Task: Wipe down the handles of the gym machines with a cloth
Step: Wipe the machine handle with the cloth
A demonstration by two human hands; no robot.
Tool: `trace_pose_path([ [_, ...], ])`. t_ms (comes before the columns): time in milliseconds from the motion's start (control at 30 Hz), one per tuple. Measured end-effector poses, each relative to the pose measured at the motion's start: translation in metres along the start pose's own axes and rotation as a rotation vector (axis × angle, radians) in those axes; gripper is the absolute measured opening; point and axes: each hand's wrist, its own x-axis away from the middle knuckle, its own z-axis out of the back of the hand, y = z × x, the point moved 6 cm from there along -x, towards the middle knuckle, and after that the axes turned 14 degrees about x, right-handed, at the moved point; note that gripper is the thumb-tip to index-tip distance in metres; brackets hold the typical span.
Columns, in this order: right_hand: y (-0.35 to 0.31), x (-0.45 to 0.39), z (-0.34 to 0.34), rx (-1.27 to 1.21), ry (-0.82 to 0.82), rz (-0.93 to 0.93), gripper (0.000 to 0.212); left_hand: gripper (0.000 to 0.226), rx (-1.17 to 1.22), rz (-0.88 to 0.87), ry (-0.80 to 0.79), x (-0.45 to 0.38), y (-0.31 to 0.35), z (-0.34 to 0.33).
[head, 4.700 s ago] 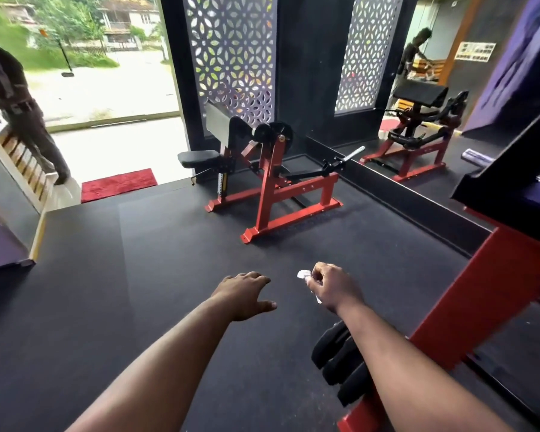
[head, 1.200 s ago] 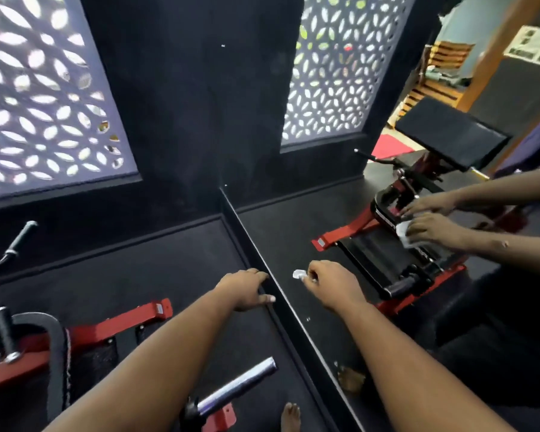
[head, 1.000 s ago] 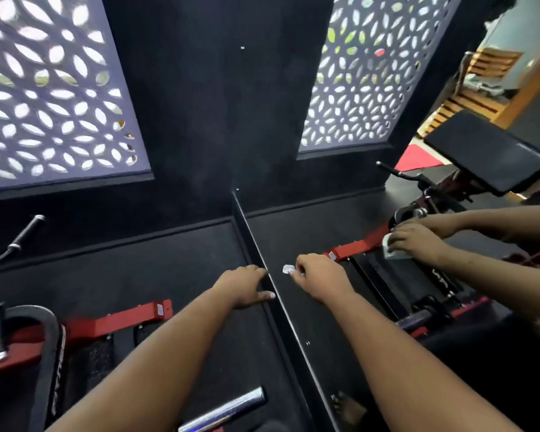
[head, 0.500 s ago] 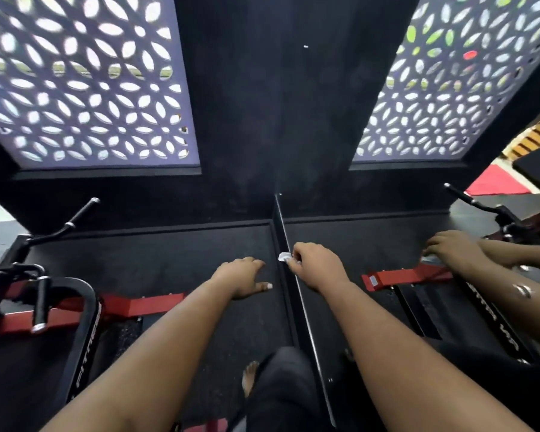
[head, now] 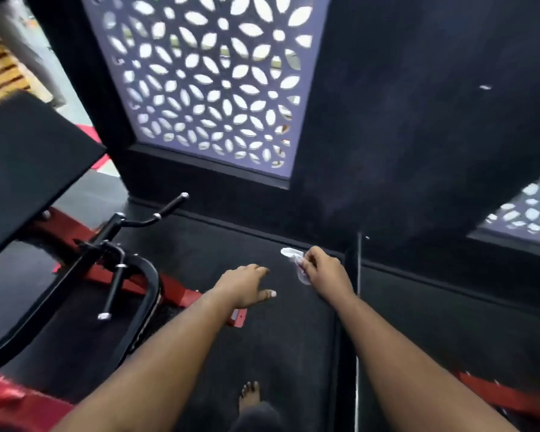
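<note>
My right hand (head: 323, 271) grips a small crumpled white cloth (head: 295, 260), held out in front of me above the black floor. My left hand (head: 247, 283) is stretched out beside it with relaxed fingers, holding nothing. At the left stands a red and black gym machine (head: 113, 275) with a large black pad (head: 28, 163). Its long black handle bar (head: 166, 208) with a chrome tip points up and right, well left of both hands. A shorter black handle (head: 113, 286) hangs lower on the frame. Neither hand touches the machine.
A black wall with a perforated flower-pattern screen (head: 212, 82) rises straight ahead. A mirror edge (head: 357, 275) runs down at the right, with a reflected screen (head: 527, 210) beyond it. My bare foot (head: 250, 395) stands on the black rubber floor. A red mat strip shows at far left.
The view has swung left: the mirror edge shifted right and the reflected arms are gone, the machine with its pad and handles now fills the left. Both hands keep their pose, cloth still gripped.
</note>
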Motion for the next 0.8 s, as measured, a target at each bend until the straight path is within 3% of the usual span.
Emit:
trace_pose_path([
  [567, -0.176, -0.208, -0.073, 0.077, -0.305, 0.490, 0.034, 0.075, 0.267, 0.556, 0.191, -0.006, -0.165, 0.095],
  [633, -0.190, -0.230, -0.078, 0.045, -0.339, 0.498, 0.037, 0.076, 0.300, 0.604, 0.209, -0.010, -0.174, 0.102],
  [800, -0.215, -0.277, -0.104, -0.069, -0.421, 0.457, 0.020, 0.073, 0.347, 0.680, 0.263, -0.019, -0.198, 0.112],
])
